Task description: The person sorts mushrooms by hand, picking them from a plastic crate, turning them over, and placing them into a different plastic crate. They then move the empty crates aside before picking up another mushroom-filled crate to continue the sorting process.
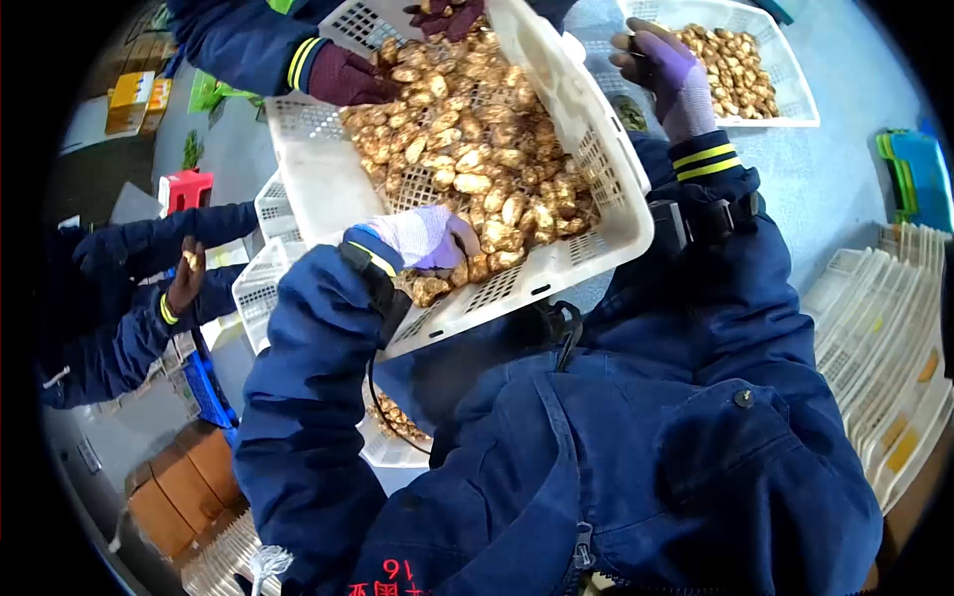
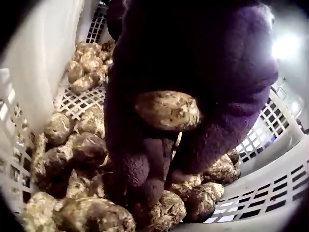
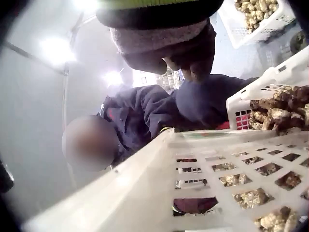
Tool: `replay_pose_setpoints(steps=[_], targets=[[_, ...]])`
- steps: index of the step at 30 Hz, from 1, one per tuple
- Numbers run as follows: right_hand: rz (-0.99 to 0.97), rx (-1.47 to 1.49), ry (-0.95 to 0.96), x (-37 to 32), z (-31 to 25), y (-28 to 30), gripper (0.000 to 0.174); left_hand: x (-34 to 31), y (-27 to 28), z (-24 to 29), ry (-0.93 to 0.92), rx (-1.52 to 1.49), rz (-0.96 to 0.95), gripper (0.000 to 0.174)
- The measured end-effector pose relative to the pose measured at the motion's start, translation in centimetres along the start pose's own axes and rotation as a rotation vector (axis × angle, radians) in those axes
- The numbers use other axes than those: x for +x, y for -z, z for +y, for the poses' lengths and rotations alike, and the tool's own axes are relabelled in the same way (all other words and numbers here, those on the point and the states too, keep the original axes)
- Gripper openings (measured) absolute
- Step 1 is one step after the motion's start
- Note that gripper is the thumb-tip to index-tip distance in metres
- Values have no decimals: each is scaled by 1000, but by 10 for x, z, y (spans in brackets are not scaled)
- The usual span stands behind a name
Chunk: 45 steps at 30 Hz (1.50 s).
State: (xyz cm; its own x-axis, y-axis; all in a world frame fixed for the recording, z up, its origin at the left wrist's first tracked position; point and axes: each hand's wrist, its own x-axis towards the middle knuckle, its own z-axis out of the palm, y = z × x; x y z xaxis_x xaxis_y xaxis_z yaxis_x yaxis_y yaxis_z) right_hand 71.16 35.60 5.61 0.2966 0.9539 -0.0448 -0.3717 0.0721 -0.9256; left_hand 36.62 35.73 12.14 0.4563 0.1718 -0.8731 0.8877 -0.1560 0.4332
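Tuber [image 2: 166, 110] within left grip [image 2: 205, 63]

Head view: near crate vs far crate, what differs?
The near crate is tilted, its tubers heaped against one side; the far crate lies flat on the grey surface. The left hand grips a tuber inside the near crate; the right hand is up by the far crate's left edge. Both are white perforated crates holding brown tubers.
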Motion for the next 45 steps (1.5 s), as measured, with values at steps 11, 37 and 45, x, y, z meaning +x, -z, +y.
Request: replay_pose_setpoints(steps=[11, 37, 45], targets=[[81, 156, -77, -1, -8, -10, 36, 1, 41, -30, 50, -209, 850, 32], [24, -50, -30, 2, 0, 1, 41, 58, -5, -19, -47, 620, 802, 45], [-10, -11, 6, 1, 1, 5, 40, 30, 11, -21, -19, -272, 550, 42]])
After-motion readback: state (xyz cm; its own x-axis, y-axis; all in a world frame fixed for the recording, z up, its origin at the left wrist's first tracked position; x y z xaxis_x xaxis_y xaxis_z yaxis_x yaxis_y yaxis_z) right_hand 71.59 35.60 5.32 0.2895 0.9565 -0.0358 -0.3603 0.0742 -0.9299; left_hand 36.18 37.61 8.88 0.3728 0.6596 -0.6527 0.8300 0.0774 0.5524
